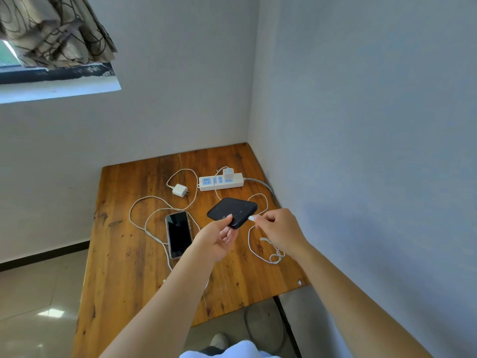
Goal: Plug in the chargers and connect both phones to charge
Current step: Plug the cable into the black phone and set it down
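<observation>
Black phone (pixel 232 211) lifted above surface (pixel 124 254), gripped at near corner by left hand (pixel 219 241). Cable plug (pixel 251 217) pinched in right hand (pixel 278 228), tip just beside port edge. Keep plug square, steady phone, push straight. Second charger (pixel 180 189) unplugged.

- Wooden counter (pixel 124 254) sitting in a corner of pale walls (pixel 361 99)
- Patterned curtain (pixel 54 29) hanging over a window (pixel 7 55)
- Daylight glinting off tiled floor (pixel 33 293)

Both hands (pixel 216 241) raised, seemingly pinching.
</observation>
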`<state>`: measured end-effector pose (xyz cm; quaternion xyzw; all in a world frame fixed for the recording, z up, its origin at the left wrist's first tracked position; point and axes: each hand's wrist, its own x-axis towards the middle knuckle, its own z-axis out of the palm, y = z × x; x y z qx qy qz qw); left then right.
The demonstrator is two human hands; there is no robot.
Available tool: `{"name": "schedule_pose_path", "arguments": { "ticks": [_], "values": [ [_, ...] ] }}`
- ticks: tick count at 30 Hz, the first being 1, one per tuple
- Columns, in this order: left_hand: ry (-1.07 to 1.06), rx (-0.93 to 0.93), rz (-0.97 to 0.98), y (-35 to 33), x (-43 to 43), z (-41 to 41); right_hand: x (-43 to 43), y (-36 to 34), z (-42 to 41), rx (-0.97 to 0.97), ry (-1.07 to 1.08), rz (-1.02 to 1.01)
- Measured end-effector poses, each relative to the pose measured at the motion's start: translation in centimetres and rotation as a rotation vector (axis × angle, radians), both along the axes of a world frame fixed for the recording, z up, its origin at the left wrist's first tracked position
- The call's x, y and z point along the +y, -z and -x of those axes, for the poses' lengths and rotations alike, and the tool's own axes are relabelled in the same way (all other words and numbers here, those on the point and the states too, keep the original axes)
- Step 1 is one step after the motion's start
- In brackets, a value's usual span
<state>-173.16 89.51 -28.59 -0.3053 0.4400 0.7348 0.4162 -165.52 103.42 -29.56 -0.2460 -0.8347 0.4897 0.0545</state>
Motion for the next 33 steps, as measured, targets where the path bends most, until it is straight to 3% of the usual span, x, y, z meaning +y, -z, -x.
{"name": "schedule_pose_path", "arguments": {
  "ticks": [9,33],
  "values": [
    [0.05,0.079,0.074,0.1,0.0,0.2,-0.6,0.2,0.6,-0.001,0.045,-0.136],
    [0.097,0.163,0.15,1.2,0.2,1.8,0.1,1.4,1.2,-0.029,0.019,0.036]
  ]
}}
